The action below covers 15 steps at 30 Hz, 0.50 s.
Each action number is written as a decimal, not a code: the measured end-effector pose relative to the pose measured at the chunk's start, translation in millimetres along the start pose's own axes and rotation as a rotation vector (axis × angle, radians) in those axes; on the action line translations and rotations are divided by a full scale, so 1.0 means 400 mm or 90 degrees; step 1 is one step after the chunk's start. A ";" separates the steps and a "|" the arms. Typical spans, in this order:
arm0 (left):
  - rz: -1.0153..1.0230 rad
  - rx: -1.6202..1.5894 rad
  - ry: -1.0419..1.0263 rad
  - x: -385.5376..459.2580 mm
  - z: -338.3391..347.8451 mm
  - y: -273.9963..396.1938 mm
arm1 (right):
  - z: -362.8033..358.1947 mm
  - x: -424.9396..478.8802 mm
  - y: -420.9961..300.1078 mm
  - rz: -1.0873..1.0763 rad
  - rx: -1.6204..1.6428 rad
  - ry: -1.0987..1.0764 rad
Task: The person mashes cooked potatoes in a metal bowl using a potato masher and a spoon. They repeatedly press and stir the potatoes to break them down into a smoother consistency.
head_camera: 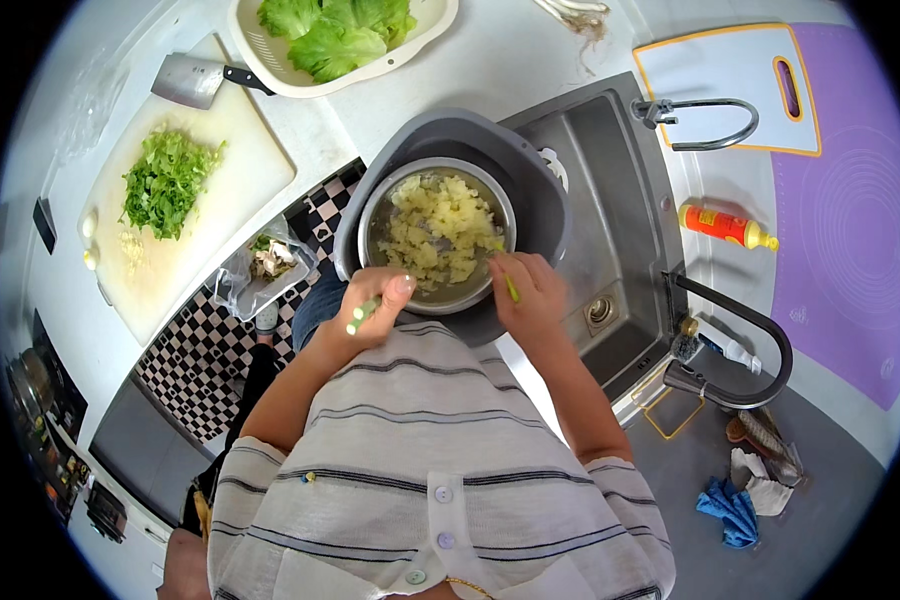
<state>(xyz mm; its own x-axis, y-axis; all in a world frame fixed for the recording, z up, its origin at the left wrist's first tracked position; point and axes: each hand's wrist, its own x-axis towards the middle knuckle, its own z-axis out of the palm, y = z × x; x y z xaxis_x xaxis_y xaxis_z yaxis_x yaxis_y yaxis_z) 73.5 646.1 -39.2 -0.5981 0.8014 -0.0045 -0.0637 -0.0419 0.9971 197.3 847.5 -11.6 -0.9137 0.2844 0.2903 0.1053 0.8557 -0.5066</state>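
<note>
A stainless steel bowl [365,225] holds soft, pale yellow lumps of mashed food [450,214]. It sits inside a grey plastic basin [544,199] in front of me. My left hand [375,304] is closed at the bowl's near left rim. Light green stick-like ends [362,315] poke out of that fist; the rest of the item is hidden. At the near right rim, my right hand [529,292] grips a thin yellow-green handle [511,288]. Its far end reaches the food, and I cannot tell what tool it is.
Chopped greens [169,184] and a cleaver [195,80] lie on a cutting board [251,161] at left. Lettuce fills a white colander [315,90] behind. A sink [607,202] with faucets adjoins the basin's right. A waste bag [270,266] and another person's leg [259,375] are at left.
</note>
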 end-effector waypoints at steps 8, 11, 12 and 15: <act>0.176 0.057 -0.107 0.000 0.019 0.021 | 0.043 -0.021 -0.034 0.034 0.205 -0.031; 0.187 0.088 -0.181 0.000 0.009 0.015 | 0.055 -0.013 -0.042 0.050 0.296 -0.087; 0.197 0.087 -0.186 0.000 0.014 0.011 | 0.065 -0.015 -0.034 0.065 0.275 -0.092; 0.209 0.093 -0.180 -0.006 0.019 0.012 | 0.083 -0.012 -0.003 0.093 0.197 -0.077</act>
<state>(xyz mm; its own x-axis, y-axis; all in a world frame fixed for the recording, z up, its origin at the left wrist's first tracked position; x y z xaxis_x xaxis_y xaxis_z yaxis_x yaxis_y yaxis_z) 80.9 648.4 -33.8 -0.3244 0.8923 0.3140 0.2180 -0.2524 0.9427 188.4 830.7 -39.4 -0.9393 0.3257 0.1082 0.1314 0.6326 -0.7633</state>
